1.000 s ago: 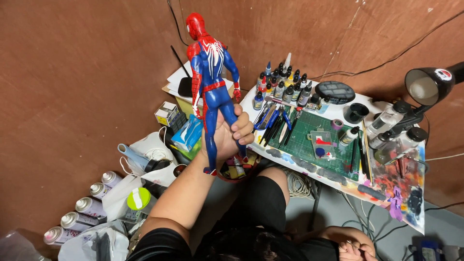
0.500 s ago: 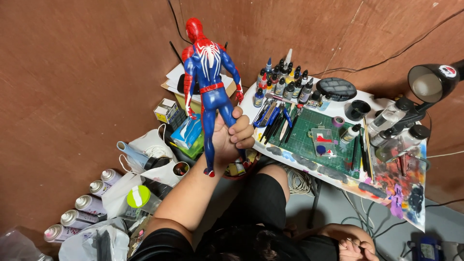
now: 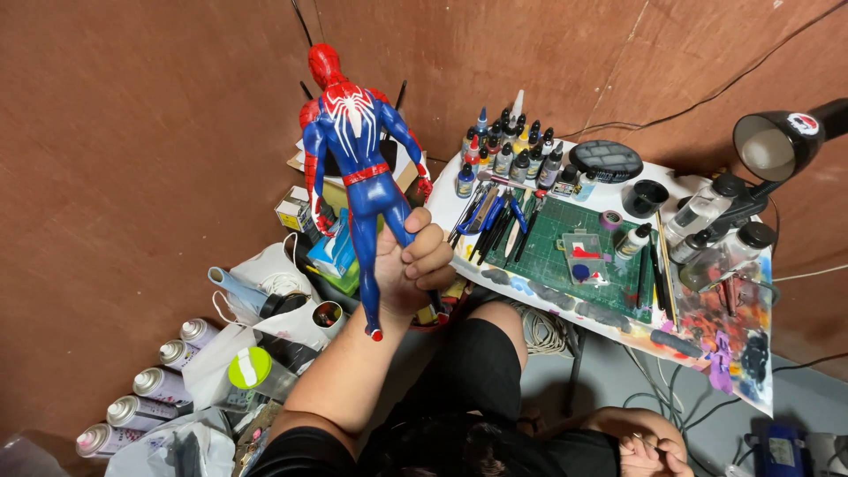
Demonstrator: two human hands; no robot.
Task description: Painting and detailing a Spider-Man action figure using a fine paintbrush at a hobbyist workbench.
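one red-and-blue action figure (image 3: 353, 168) stood upright in our left hand (image 3: 408, 269), its back turned to the camera and its long axis running from the red head near the brown wall (image 3: 132, 159) down to the feet below our wrist. we held it by the legs: the fingers (image 3: 433, 256) were curled and pressed together round the thigh and knee, the thumb side hidden behind the limb. the figure therefore lay above and ahead of the fingers, its torso, arms and head projecting clear of the grip, while one foot hung free beneath the fist. it was raised in the air to the left of the counter (image 3: 707, 353), touching nothing but the hand, with boxes and bags on the floor under it.

our right hand (image 3: 649, 446) rested low at the bottom edge of the view, well apart from the figure; its fingers appeared loosely curled, and we could not tell whether they held anything. the left hand was plainly the nearer of the two.

on the counter lay a green cutting mat (image 3: 565, 256), a row of small paint bottles (image 3: 512, 155), a bundle of brushes and pens (image 3: 495, 216) and a black desk lamp (image 3: 777, 141). a line of spray cans (image 3: 146, 384) stood on the floor at lower left.
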